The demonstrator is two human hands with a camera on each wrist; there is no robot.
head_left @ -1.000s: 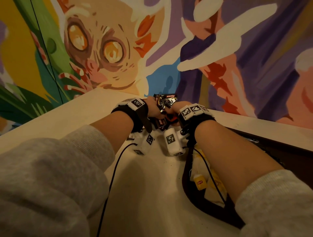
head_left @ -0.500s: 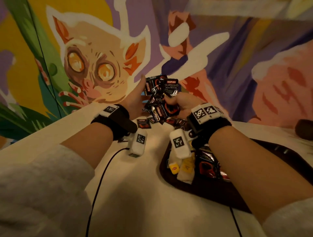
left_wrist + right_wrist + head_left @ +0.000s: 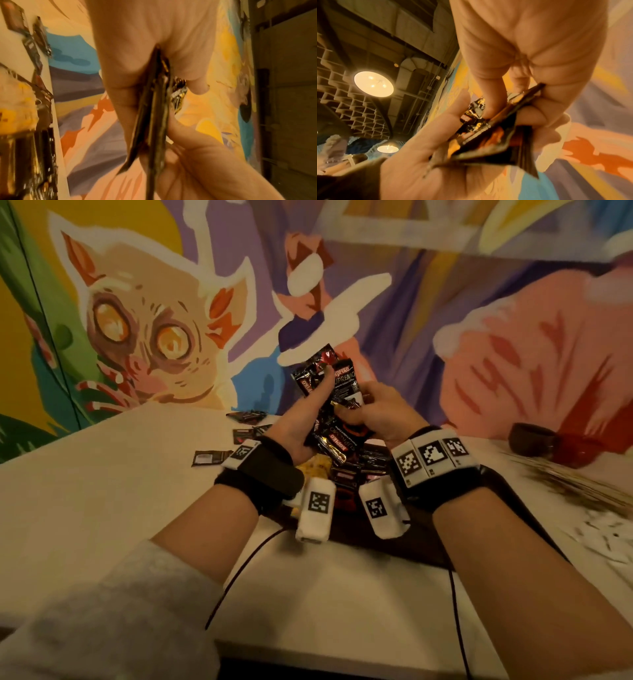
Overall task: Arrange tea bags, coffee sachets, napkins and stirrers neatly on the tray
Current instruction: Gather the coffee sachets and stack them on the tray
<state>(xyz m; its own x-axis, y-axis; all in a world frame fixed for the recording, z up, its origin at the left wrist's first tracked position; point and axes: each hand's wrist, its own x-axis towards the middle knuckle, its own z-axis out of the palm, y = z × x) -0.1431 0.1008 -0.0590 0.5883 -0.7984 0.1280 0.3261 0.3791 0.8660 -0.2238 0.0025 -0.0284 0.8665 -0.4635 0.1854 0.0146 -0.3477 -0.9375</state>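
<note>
I observe both hands raised above the dark tray (image 3: 513, 508): left hand (image 3: 301, 422) and right hand (image 3: 383, 416) jointly grasp a fanned stack of glossy black foil coffee sachets (image 3: 337, 405). Loose flat sachets (image 3: 209, 457) lie on the matte table (image 3: 102, 491).

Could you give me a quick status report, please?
Left hand and right hand both hold the bunch of black foil coffee sachets above the dark tray. Loose sachets on table. Nothing blocking.

Tray (image 3: 424, 546) mostly behind wrists.
</note>
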